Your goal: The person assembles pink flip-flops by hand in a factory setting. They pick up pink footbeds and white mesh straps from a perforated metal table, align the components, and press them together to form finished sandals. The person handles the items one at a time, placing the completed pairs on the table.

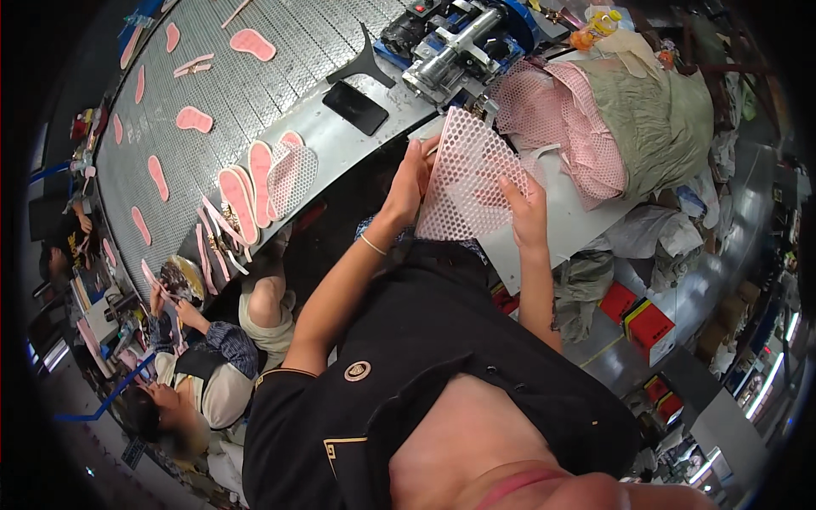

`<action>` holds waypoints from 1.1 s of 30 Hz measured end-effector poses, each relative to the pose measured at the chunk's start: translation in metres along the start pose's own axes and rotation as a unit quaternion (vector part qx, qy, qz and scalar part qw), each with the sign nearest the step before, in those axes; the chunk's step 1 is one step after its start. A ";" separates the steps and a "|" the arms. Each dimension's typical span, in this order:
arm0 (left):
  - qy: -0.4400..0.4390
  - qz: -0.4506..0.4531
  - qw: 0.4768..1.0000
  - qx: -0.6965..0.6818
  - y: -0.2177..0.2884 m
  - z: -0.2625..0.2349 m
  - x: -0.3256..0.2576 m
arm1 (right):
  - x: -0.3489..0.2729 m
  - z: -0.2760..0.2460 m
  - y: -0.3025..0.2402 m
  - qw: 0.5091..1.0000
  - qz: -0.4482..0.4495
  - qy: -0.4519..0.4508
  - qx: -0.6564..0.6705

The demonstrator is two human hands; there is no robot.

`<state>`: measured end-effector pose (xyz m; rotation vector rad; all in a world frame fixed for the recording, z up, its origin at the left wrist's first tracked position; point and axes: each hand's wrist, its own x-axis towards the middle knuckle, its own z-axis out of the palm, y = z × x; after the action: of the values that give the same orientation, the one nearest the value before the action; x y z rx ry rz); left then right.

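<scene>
A white-and-pink piece of perforated mesh fabric (463,183) is held up in front of my body. My left hand (410,180) grips its left edge, fingers partly hidden behind it. On the other side, my right hand (529,211) is closed on the right edge, with the thumb over the front. A machine with a metal cylinder and blue housing (450,53) stands just beyond the mesh. Right of it lies a heap of pink mesh fabric (586,136), partly under a grey-green cloth (659,119).
Pink insoles (240,200) and a small mesh piece (293,174) lie at the near edge of a conveyor belt (225,89), with more insoles across it. A black phone (355,108) rests on its metal border. At left a co-worker (212,374) handles strips. Red boxes (648,330) stand on the floor.
</scene>
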<state>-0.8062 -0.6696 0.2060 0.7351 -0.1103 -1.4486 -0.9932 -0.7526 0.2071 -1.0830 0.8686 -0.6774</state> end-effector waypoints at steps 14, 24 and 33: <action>0.109 0.031 0.950 0.291 0.015 -0.053 0.073 | 0.035 0.014 0.029 0.990 0.126 -0.042 -0.049; 0.144 0.103 0.939 0.296 0.052 -0.062 0.077 | 0.086 0.039 0.034 0.987 0.127 -0.091 -0.025; 0.133 0.074 0.922 0.356 0.031 -0.061 0.061 | 0.063 0.019 0.032 0.980 0.132 -0.134 -0.063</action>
<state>-0.7396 -0.7035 0.1525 1.4766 -0.4900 -1.1381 -0.9430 -0.7852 0.1648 -1.1163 0.8105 -0.2500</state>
